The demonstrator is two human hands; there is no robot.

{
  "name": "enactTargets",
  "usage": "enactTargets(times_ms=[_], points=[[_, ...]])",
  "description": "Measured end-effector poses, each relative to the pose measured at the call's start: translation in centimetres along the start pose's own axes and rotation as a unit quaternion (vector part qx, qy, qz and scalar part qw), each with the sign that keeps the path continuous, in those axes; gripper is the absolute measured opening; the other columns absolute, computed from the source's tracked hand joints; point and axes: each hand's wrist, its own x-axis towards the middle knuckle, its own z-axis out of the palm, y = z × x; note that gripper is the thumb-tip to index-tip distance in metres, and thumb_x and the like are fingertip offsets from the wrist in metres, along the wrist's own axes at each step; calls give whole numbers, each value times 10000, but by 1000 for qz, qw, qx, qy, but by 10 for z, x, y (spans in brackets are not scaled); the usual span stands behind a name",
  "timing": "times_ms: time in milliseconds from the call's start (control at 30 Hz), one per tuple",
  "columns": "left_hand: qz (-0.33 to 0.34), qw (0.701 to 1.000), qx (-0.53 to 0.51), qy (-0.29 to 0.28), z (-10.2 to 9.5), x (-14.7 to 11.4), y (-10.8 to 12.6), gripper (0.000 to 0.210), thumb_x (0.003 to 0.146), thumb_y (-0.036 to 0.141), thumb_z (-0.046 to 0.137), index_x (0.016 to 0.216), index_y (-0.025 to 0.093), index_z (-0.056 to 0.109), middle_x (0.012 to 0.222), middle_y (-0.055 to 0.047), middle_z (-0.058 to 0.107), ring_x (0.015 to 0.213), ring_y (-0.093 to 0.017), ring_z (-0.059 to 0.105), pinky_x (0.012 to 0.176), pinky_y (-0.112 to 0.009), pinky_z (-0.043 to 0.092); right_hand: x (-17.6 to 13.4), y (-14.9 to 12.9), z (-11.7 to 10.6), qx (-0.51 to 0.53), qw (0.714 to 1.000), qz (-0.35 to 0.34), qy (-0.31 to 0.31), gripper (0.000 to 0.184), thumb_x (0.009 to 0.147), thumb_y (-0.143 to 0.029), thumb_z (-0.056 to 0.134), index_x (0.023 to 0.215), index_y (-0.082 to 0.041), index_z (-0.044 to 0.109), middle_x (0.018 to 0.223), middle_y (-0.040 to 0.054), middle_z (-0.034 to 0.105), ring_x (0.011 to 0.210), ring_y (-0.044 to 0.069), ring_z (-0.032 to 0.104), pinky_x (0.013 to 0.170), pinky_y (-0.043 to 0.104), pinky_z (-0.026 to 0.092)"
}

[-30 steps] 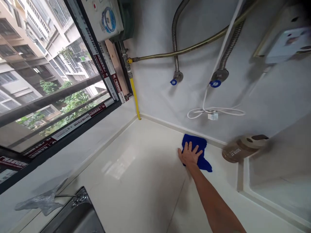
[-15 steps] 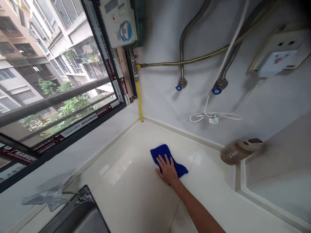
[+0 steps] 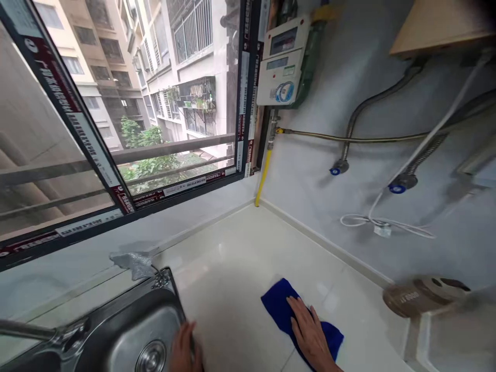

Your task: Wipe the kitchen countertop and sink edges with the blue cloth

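Observation:
A blue cloth (image 3: 279,306) lies spread and slightly creased on the glossy white countertop (image 3: 232,289). My right hand (image 3: 310,333) rests flat on the cloth, its fingers stretched out and a little apart. At the bottom of the view, my left hand (image 3: 185,349) is by the right rim of the steel sink (image 3: 149,320). Its fingers point away from me, loosely apart and slightly blurred, with nothing seen in them; the lower part of this hand is cut off by the picture edge.
A faucet (image 3: 42,330) and a plastic-wrapped fitting (image 3: 135,263) stand at the sink. A brown container (image 3: 422,295) lies at the right. A yellow pipe (image 3: 263,178) marks the back corner. A coiled white cord (image 3: 382,222) hangs on the wall below hoses. The window (image 3: 174,103) is at left.
The view has turned left and shows more of the sink and window. My left hand has come into view by the sink. My right hand and the cloth appear closer to me.

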Motion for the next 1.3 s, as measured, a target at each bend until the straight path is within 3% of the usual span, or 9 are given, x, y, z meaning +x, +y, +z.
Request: enactTargets(times_ms=[100, 233, 367, 500, 767, 867, 1067, 1300], points=[[-78, 993, 85, 27, -1, 33, 3, 585, 945, 334, 351, 1354, -49, 519, 1443, -284, 466, 1437, -379, 334, 1145, -553, 366, 8, -9, 9, -17, 999, -27, -26, 525, 1020, -408, 282, 1515, -280, 398, 1577, 24, 390, 1474, 252, 320, 1209, 550, 242], [-28, 991, 127, -40, 5, 62, 2, 532, 920, 247, 413, 1400, 48, 527, 1469, -210, 488, 1468, -315, 299, 1210, -528, 251, 16, -5, 18, -51, 998, -26, -10, 550, 998, -430, 282, 1520, -294, 389, 1605, 17, 333, 1490, 264, 280, 1213, 569, 188], [-98, 984, 132, -73, 23, 84, -2, 557, 905, 252, 441, 1427, 68, 508, 1436, -210, 528, 1392, -310, 431, 1178, -503, 319, 33, 19, 28, -75, 996, 43, 33, 595, 972, -415, 229, 1535, -281, 369, 1610, 43, 329, 1497, 279, 259, 1202, 590, 170], [-165, 975, 146, -31, 42, 100, 9, 604, 894, 288, 474, 1436, 21, 472, 1451, -271, 481, 1397, -367, 408, 1109, -524, 391, 64, 47, 35, -100, 988, 115, 32, 631, 947, -419, 209, 1542, -272, 357, 1616, 66, 317, 1500, 297, 245, 1191, 616, 155], [-133, 974, 172, 66, 54, 104, 27, 656, 956, 365, 340, 1441, -71, 408, 1499, -355, 312, 1461, -435, 237, 1113, -580, 363, 149, 100, 38, -130, 954, 268, -25, 638, 950, -391, 200, 1549, -221, 342, 1624, 99, 291, 1508, 313, 196, 1170, 635, 166], [-137, 976, 158, 63, 56, 102, 25, 680, 976, 411, 298, 1444, -72, 400, 1525, -373, 224, 1456, -452, 229, 1102, -589, 375, 182, 116, 41, -113, 949, 294, -18, 632, 949, -374, 226, 1549, -206, 338, 1604, 139, 319, 1492, 348, 205, 1135, 689, 185], [-207, 967, 147, 36, 57, 101, 30, 706, 982, 490, 261, 1499, 21, 367, 1572, -300, 196, 1445, -440, 266, 1102, -583, 382, 241, 134, 55, -83, 945, 317, 8, 617, 953, -358, 223, 1513, -164, 394, 1574, 181, 349, 1465, 393, 224, 1096, 760, 159], [-215, 964, 155, 15, 58, 96, 26, 709, 990, 498, 238, 1527, 42, 320, 1596, -273, 160, 1470, -412, 226, 1116, -569, 371, 308, 125, 76, -67, 950, 306, -12, 626, 964, -377, 188, 1512, -141, 381, 1577, 176, 337, 1454, 419, 214, 1093, 778, 142]])
